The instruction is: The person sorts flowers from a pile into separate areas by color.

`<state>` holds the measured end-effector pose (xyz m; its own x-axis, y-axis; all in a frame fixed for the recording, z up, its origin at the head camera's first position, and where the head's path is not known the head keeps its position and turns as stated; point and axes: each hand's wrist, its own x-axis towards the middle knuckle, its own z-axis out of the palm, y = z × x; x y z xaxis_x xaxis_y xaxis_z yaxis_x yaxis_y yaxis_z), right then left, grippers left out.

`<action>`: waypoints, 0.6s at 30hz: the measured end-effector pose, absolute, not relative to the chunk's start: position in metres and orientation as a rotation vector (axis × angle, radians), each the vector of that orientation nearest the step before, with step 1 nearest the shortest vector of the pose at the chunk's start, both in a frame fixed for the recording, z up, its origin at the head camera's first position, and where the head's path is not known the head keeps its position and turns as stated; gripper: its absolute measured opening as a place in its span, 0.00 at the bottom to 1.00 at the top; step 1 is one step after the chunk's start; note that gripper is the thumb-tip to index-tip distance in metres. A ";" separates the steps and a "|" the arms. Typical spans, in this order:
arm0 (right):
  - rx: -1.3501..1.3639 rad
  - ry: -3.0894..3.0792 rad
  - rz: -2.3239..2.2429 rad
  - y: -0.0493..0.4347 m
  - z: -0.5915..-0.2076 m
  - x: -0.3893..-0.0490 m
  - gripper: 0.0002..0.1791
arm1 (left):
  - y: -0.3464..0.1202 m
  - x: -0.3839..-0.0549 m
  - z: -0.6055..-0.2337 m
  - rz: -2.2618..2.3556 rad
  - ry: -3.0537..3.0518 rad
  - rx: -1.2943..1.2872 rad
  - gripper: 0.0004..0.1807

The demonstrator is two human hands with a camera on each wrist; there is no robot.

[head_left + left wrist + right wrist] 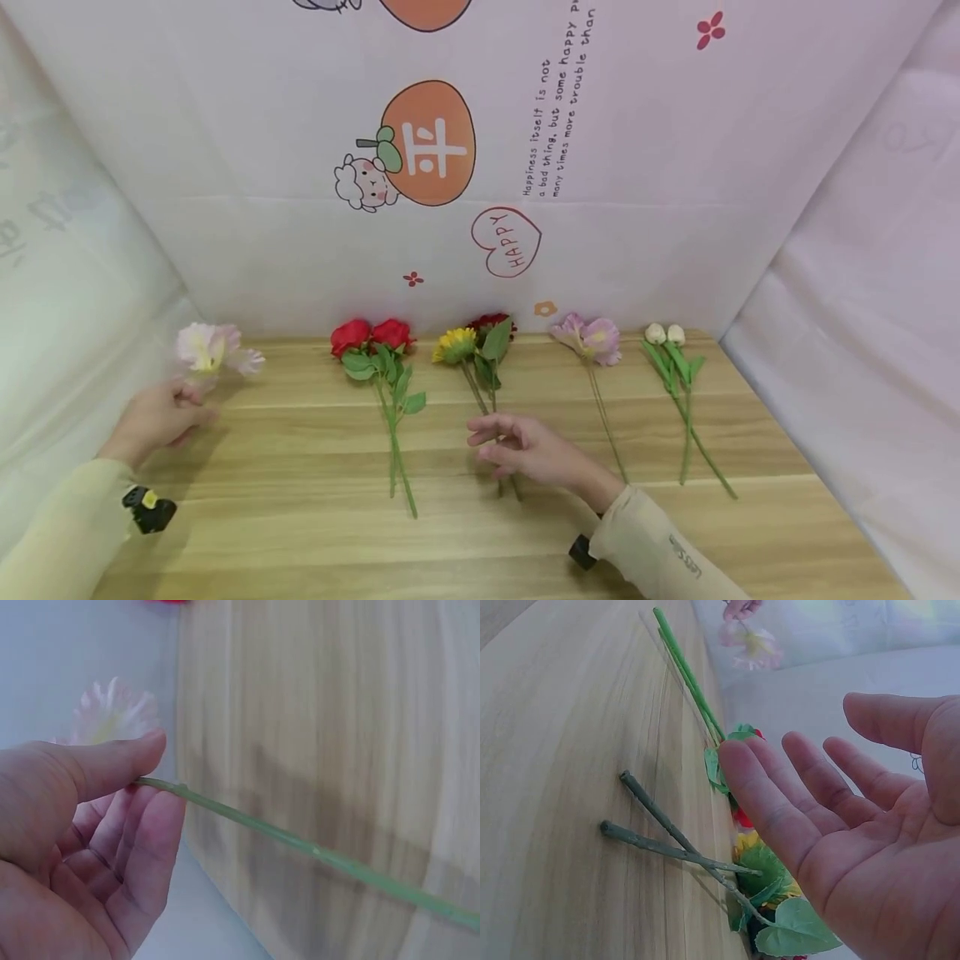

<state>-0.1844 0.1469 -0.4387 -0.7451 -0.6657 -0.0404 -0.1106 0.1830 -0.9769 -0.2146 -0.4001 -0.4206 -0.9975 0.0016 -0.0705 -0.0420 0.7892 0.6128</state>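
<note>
At the table's left side my left hand (161, 419) pinches the green stem (300, 844) of a pale pink-white flower (206, 348) between thumb and fingers. The bloom stands beyond the thumb in the left wrist view, its stem slanting over the table. My right hand (528, 452) hovers over the crossed stems of a yellow sunflower (455, 345) and a dark red flower (492, 321). Its fingers are relaxed and spread, with nothing in the palm, as the right wrist view shows. Both those flowers lie on the wooden table (285, 500).
Two red roses (372, 335) with crossed stems lie left of the sunflower. To the right are a pink-purple flower (588, 337) and two white tulips (665, 334). A printed white cloth (637, 167) hangs behind the table, and white cloth walls flank both sides.
</note>
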 end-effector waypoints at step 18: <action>-0.729 1.976 -1.593 0.140 -0.441 -0.188 0.25 | -0.306 -0.231 -0.404 1.584 2.657 -0.011 0.25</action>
<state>-0.1879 0.1402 -0.4408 -0.7344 -0.6772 -0.0461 -0.0986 0.1737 -0.9799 -0.2308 -0.3064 -0.4038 -0.9988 0.0187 -0.0450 -0.0307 0.4759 0.8790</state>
